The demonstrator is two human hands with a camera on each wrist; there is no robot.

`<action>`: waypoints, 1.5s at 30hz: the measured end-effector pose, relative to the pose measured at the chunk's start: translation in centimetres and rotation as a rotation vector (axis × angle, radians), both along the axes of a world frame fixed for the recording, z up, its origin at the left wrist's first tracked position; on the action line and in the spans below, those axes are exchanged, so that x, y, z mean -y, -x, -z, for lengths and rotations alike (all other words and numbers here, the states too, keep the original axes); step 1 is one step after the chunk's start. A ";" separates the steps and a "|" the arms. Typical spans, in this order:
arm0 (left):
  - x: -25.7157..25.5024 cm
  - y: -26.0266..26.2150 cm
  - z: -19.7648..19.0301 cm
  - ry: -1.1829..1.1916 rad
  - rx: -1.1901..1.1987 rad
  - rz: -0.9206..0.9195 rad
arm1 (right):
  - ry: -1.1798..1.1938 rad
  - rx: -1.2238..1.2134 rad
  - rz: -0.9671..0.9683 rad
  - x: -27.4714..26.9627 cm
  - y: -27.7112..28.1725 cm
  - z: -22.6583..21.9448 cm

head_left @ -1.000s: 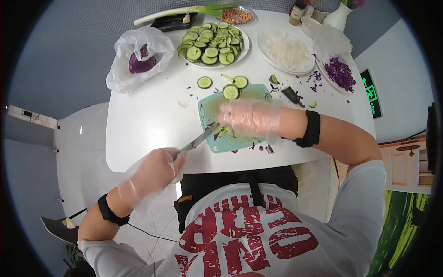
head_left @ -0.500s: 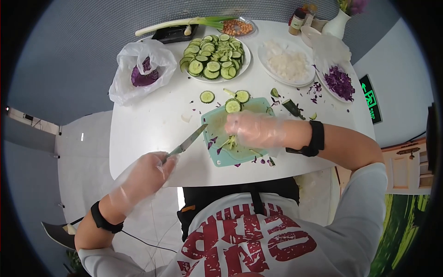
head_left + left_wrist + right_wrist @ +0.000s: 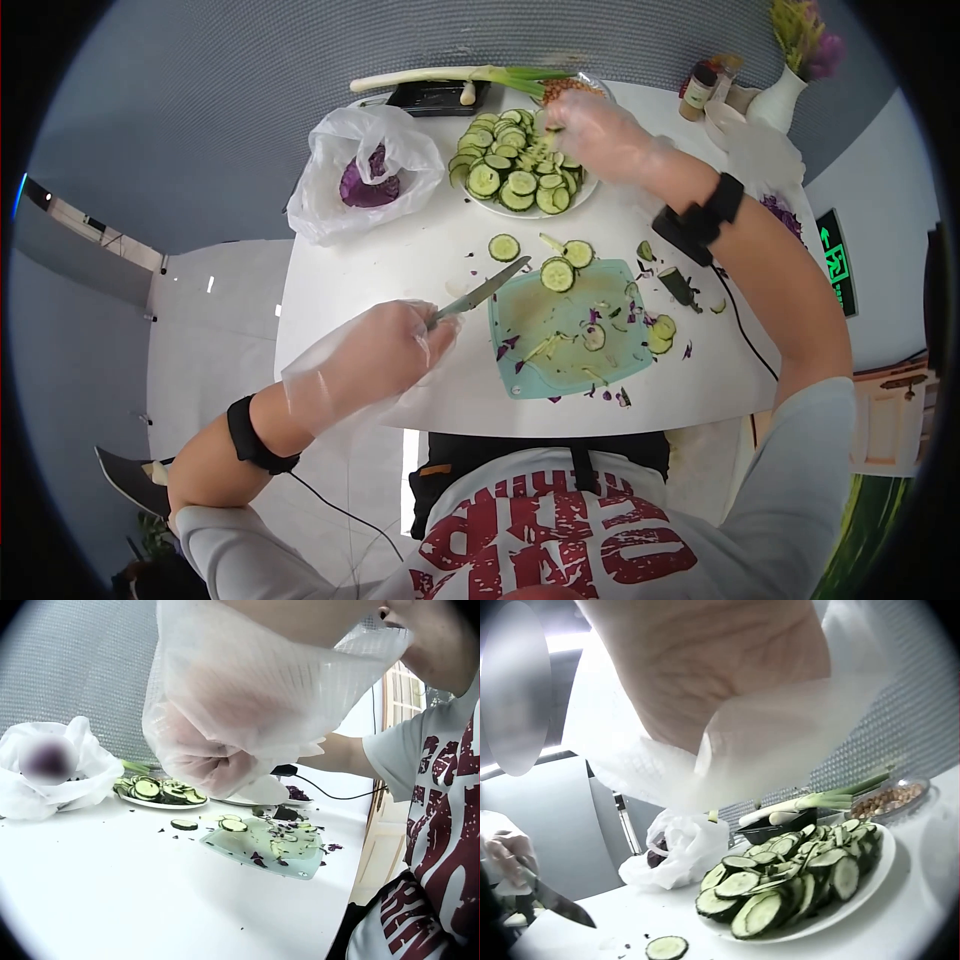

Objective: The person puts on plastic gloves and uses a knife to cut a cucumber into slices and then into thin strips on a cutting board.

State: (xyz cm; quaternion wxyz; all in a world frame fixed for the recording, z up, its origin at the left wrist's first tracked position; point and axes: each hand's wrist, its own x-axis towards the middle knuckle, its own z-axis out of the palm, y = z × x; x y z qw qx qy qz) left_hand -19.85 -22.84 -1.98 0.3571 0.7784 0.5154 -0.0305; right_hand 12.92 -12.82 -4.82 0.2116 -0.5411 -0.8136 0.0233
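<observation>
My gloved left hand (image 3: 375, 350) grips the handle of a kitchen knife (image 3: 490, 285), its blade angled up and right just past the left edge of the green cutting board (image 3: 520, 300). The right hand (image 3: 610, 140), also in a clear plastic glove, is over the back right of a white plate (image 3: 881, 877) heaped with cucumber slices (image 3: 765, 900). Its fingers are curled down around cucumber pieces, and a pale green bit (image 3: 712, 816) shows below the glove in the right wrist view. Cucumber strips (image 3: 548, 345) and purple cabbage scraps (image 3: 507, 347) lie on the board.
A white bag with purple cabbage (image 3: 370, 185) stands back left. Behind the plate lie a leek (image 3: 430, 76), a black tray (image 3: 425, 100) and peanuts (image 3: 889, 801). A cucumber end (image 3: 678, 287) and loose slices surround the board. Bottles (image 3: 697, 92) and a vase (image 3: 780, 100) stand back right.
My right hand has moved from the cutting board up to the cucumber plate, uncovering strips and slices on and beside the board. The left hand still holds the knife. The head view has shifted.
</observation>
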 end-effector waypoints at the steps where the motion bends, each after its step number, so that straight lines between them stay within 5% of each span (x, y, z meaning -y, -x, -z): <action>1: 0.0 -0.3 -0.1 0.015 -0.011 -0.019 | -0.037 0.063 0.027 -0.6 0.1 0.0; 8: -0.3 0.2 0.2 -0.007 -0.041 0.017 | 0.127 0.120 0.022 -2.4 0.0 0.5; 13: 0.6 1.0 0.7 0.015 -0.028 -0.024 | -0.081 0.334 0.003 -0.8 -0.5 -0.6; 17: 1.7 1.3 0.8 0.098 -0.038 -0.050 | -0.201 0.141 -0.085 2.2 -1.5 -0.4; 21: 2.0 2.5 2.8 0.150 0.015 -0.083 | -0.213 0.253 -0.160 6.0 -0.8 -0.9; 26: 3.0 3.0 4.7 0.327 0.047 -0.172 | 0.090 0.015 -0.294 10.9 0.0 -0.2; 32: 4.0 4.1 6.8 0.464 0.168 -0.251 | 0.474 0.019 -0.347 16.0 3.1 1.7; 36: 4.3 3.9 6.8 0.507 0.143 -0.287 | 0.412 -0.052 -0.408 16.3 4.2 4.2; 41: 5.0 3.8 6.1 0.562 0.120 -0.270 | 0.452 0.245 -0.358 15.8 6.3 4.5; 45: 5.3 3.5 6.0 0.542 0.137 -0.293 | 0.425 0.262 -0.352 15.5 7.1 5.0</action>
